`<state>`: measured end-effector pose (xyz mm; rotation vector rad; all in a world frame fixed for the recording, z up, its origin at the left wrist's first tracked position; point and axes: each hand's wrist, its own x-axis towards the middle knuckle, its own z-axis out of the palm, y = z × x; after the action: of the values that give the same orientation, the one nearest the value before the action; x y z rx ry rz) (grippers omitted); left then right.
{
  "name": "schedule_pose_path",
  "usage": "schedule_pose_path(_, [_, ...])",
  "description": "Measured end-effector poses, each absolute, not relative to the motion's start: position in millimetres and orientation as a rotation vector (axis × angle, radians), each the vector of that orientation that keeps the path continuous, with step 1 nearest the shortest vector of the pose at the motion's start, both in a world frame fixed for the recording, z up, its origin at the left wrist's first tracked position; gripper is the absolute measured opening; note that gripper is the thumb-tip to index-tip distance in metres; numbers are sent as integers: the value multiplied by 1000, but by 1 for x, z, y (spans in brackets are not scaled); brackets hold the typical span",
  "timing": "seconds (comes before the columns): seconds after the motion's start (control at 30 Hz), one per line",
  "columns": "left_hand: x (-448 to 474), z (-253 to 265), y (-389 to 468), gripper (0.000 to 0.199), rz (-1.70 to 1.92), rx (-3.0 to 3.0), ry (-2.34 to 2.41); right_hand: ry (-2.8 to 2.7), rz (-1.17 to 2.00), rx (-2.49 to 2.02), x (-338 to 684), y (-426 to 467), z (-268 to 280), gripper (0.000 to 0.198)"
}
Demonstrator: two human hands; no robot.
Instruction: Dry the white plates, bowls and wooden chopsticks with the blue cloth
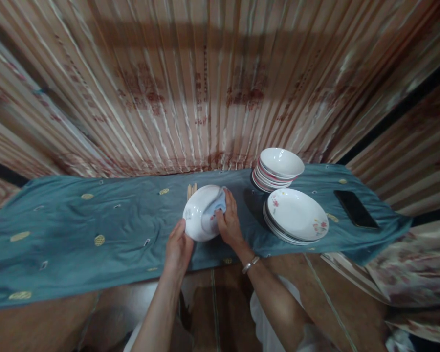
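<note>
Above the middle of the cloth-covered table, a white bowl (198, 208) is tilted in my hands. My left hand (179, 244) grips its lower left rim, thumb on top. A light blue cloth (219, 201) is bunched in my right hand (230, 219), which presses it against the right side of the bowl. The fingers of that hand wrap over the rim. Several wooden chopsticks (191, 189) lie just behind the bowl, partly hidden by it.
To the right stand a stack of bowls (278, 168) and, nearer, a stack of plates (297, 215) with flower prints. A black phone (355, 209) lies at the far right. Teal cloth (95, 215) covers the narrow table; a patterned curtain (212, 88) hangs behind.
</note>
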<state>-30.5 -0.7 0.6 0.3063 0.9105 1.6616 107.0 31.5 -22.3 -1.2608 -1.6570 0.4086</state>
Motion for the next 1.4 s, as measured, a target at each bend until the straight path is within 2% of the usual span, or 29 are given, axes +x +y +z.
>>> schedule_pose_path(0.33, [-25, 9, -1, 20, 1619, 295, 845, -1885, 254, -1280, 102, 22, -11, 73])
schedule_pose_path(0.6, [-30, 5, 4, 12, 1592, 226, 884, -2073, 170, -1217, 94, 8, -9, 68])
schedule_pose_path(0.87, [-28, 5, 7, 17, 1561, 304, 855, -2081, 68, -1227, 104, 22, -1, 63])
schedule_pose_path(1.17, [-24, 0, 9, 16, 1602, 278, 873, -1761, 301, -1249, 116, 42, -12, 68])
schedule_pose_path(1.4, [-31, -8, 12, 31, 1568, 161, 838, -1587, 474, -1307, 111, 43, -40, 62])
